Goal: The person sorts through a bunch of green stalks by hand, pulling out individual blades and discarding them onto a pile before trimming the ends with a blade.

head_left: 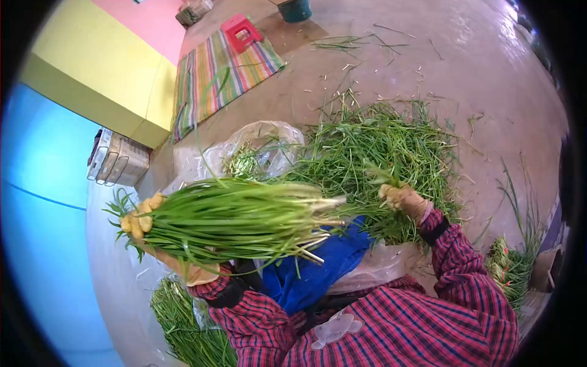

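Observation:
My left hand [140, 221], in a tan glove, is closed round the leafy end of a thick bunch of long green stalks [244, 217]. The bunch lies level across my lap, its pale cut ends pointing right. Over the loose green heap [391, 134], my gloved right hand [400, 199] is closed with some green leafy tips [391, 177] sticking out of it. Its fingers are partly hidden, and the tips' lower part does not show. A blue cloth [318, 275] covers my lap beneath the bunch.
A clear plastic bag [269, 137] with cut stalks lies behind the bunch. More stalks [183, 324] are piled at lower left, and tied bundles [507, 269] stand at right. Farther off are a striped mat [214, 79], a red stool [241, 33] and a dark green bucket [295, 10].

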Motion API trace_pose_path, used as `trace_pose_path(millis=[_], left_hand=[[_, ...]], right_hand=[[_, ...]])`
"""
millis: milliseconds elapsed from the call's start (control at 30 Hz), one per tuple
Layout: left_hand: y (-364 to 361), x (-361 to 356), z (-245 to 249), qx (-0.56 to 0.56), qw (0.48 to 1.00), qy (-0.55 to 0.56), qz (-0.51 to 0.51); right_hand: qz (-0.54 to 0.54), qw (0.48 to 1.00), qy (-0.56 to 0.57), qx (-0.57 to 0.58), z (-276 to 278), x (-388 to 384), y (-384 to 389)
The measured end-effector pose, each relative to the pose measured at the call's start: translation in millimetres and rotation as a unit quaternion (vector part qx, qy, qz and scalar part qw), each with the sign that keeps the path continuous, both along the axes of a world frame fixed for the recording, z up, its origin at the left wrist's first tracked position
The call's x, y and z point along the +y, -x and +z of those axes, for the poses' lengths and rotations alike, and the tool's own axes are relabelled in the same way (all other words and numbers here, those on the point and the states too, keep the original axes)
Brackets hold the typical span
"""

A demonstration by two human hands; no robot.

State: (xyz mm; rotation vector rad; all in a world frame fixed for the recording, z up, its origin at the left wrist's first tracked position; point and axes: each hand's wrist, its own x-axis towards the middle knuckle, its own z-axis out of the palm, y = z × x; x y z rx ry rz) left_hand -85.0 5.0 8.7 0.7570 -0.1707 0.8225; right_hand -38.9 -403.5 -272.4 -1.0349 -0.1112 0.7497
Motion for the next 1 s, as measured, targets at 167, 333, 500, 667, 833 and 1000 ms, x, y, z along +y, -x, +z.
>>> trace_pose_path(millis=[167, 333, 500, 667, 833, 1000], left_hand=[[-33, -2, 10, -0.075, 0.967, 0.080, -0.230], [-54, -74, 38, 0.050, 0.997, -0.043, -0.049], [-66, -14, 36, 0.113, 0.957, -0.257, -0.070], [-91, 22, 22, 0.214, 0.953, -0.189, 0.097], [-96, 74, 16, 0.222, 0.969, -0.052, 0.094], [-100, 11, 14, 0.193, 0.972, -0.025, 0.135]], right_hand=[[-0.017, 0.997, 0.076, 0.029, 53, 46, 6], [0.113, 0.992, -0.056, -0.012, 80, 128, -8], [0.154, 0.976, -0.147, 0.042, 100, 111, -8], [0.101, 0.990, -0.046, 0.090, 108, 76, 18], [-0.051, 0.952, -0.254, 0.162, 56, 33, 14], [0.034, 0.982, -0.177, 0.050, 119, 121, 14]])
